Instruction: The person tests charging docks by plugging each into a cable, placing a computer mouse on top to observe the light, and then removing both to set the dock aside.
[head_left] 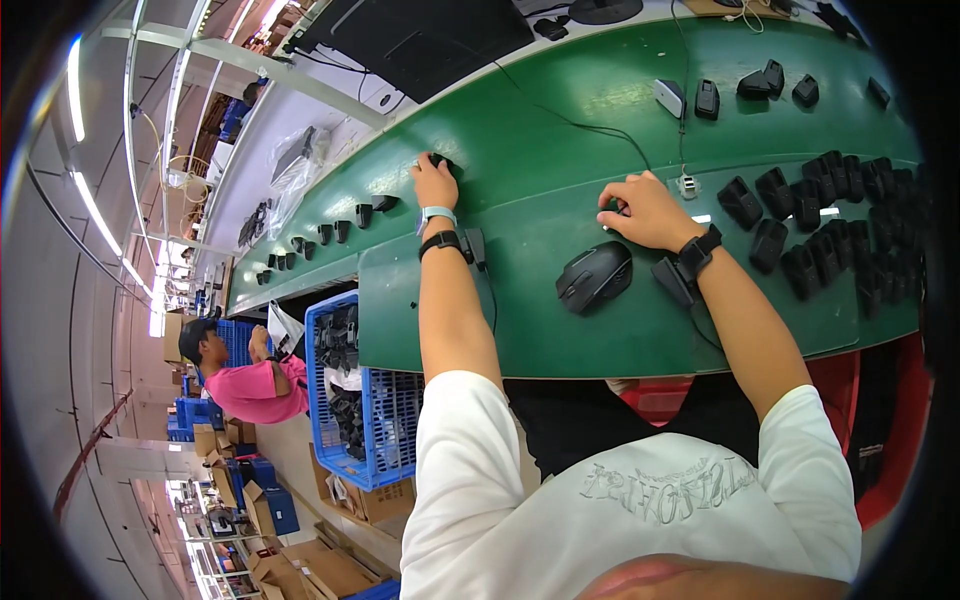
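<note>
My left hand (434, 186) reaches to the far part of the green table, its fingers round a small black block (441, 161) that is mostly hidden. My right hand (648, 212) is closed nearer the table's middle. A dark bit shows between its thumb and fingers, too small to name. Just below that hand lies a black computer mouse (595, 277). Beyond it, a small white connector (687, 186) on a cable rests on the tabletop. Both my wrists wear black straps with black boxy units, the right unit (675, 282) beside the mouse.
Many black blocky devices (770, 245) crowd the table's right side. Several more (363, 215) line its left edge. A monitor (415, 45) stands at the back. A blue crate (390, 425) of black parts sits at left, near a person in pink (255, 390).
</note>
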